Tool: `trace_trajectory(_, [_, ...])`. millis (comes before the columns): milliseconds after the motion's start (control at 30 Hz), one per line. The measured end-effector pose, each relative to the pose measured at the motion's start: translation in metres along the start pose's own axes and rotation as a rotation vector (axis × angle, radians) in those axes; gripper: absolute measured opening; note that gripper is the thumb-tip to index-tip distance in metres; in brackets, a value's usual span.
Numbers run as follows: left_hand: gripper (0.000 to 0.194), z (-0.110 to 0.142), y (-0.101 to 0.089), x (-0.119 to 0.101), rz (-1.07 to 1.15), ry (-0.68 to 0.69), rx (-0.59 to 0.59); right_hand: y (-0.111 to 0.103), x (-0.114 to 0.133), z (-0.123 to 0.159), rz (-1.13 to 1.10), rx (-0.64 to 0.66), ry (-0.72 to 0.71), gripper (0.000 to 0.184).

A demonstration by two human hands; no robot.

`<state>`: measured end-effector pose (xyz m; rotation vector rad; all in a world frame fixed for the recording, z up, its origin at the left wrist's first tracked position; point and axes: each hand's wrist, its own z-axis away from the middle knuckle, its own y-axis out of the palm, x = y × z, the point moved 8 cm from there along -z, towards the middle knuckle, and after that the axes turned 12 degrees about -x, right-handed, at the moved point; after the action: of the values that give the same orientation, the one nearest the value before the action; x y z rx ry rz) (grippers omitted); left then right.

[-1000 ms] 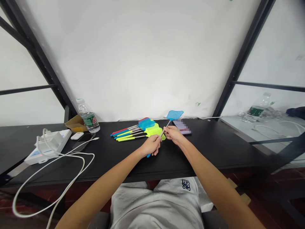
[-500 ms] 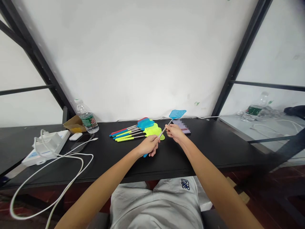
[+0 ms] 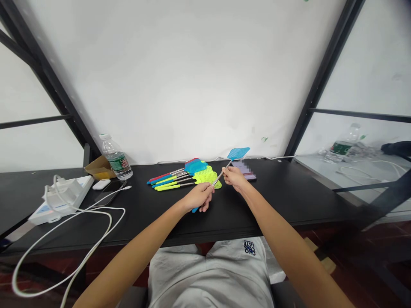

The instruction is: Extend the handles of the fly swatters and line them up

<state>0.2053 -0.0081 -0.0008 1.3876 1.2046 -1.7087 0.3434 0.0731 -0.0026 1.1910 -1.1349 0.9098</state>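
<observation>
Your left hand point(image 3: 199, 197) grips the blue fly swatter point(image 3: 238, 153) near its handle; your right hand point(image 3: 236, 179) pinches its metal shaft. Swatter's head is right of the swatter pile point(image 3: 204, 176), bottle point(image 3: 120, 164) left.

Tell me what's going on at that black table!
A person is holding a blue fly swatter with both hands above the black table. The left hand grips it lower down, by its blue handle end, and the right hand holds the metal shaft closer to the head. More fly swatters, in red, blue and yellow-green, lie in an overlapping pile beyond the left hand. A plastic bottle stands farther left.
</observation>
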Motion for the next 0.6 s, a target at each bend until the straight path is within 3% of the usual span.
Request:
trace_trajectory(300, [0.022, -0.007, -0.002, 0.009, 0.005, -0.034, -0.027, 0.009, 0.006, 0.009, -0.072, 0.137, -0.012, 0.039])
trace_trajectory(600, [0.037, -0.016, -0.006, -0.003, 0.048, 0.081, -0.056, 0.026, 0.0, 0.021, -0.105, 0.213, -0.001, 0.041])
